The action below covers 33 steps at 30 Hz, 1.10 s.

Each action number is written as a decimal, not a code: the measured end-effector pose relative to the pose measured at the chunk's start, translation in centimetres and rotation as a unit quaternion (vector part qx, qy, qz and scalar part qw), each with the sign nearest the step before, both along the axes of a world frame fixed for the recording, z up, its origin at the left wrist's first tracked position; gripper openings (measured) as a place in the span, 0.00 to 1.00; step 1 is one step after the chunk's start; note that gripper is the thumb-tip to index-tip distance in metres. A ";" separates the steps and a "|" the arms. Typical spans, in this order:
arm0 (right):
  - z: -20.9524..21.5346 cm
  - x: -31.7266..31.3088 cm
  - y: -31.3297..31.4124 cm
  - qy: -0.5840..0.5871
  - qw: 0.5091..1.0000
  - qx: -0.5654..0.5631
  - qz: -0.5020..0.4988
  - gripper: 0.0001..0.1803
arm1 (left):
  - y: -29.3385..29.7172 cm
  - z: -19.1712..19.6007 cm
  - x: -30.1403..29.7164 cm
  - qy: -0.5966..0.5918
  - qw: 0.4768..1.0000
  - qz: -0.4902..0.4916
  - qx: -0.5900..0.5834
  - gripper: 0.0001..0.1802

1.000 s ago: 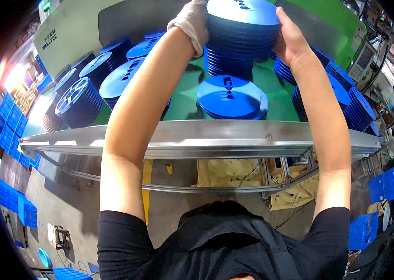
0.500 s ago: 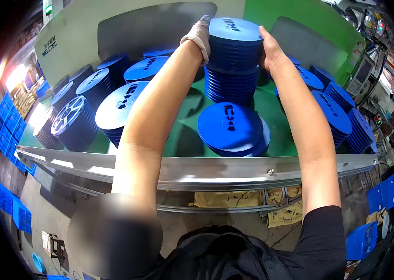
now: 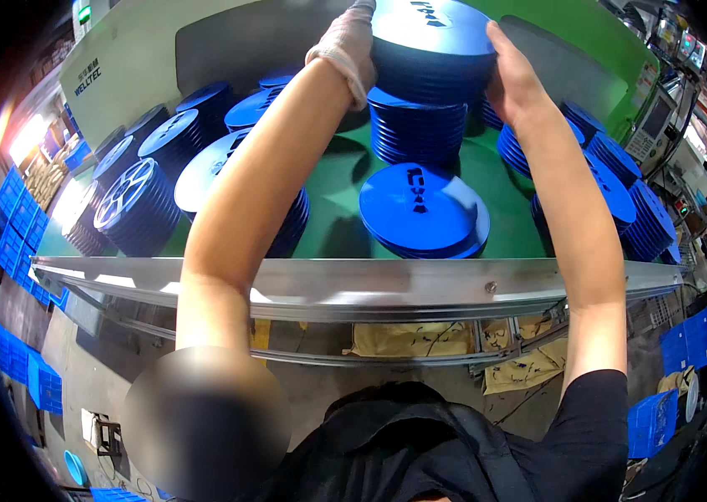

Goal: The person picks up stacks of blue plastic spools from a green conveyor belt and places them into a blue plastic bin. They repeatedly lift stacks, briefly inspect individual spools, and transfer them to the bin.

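Observation:
A tall stack of blue plastic discs is gripped between my two hands, above the far middle of the green tabletop. My left hand, in a pale glove with dark fingertips, presses its left side. Against its right side is my bare right hand, thumb near the top disc. Just below the held discs stands another stack of blue discs, its top partly covered from view. Closer to me, a low pile of flat discs lies with its upper discs shifted left; the top one has black cut-outs.
More disc stacks crowd the left and right of the green table. A metal rail runs along its front edge. A control panel stands at the far right. Blue crates sit on the floor.
Both hands have lifted the held stack up and toward me, slightly right. More of the stack below it now shows at its top.

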State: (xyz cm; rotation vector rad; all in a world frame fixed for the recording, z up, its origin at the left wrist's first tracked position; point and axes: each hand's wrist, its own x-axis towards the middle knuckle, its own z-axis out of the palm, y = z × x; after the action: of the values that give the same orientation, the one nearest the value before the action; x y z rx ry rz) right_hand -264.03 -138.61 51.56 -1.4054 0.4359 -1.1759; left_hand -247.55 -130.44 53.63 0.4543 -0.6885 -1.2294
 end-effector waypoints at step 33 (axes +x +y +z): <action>-9.7 -6.8 10.7 0.124 0.972 0.198 0.008 0.35 | 8.4 -13.3 -5.1 0.007 0.987 0.035 0.155 0.30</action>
State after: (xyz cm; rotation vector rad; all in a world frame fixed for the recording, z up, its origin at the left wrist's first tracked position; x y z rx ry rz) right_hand -270.82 -127.95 41.83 -1.2029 0.7884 -0.8423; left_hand -252.63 -122.09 40.34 0.7208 -0.4662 -1.2753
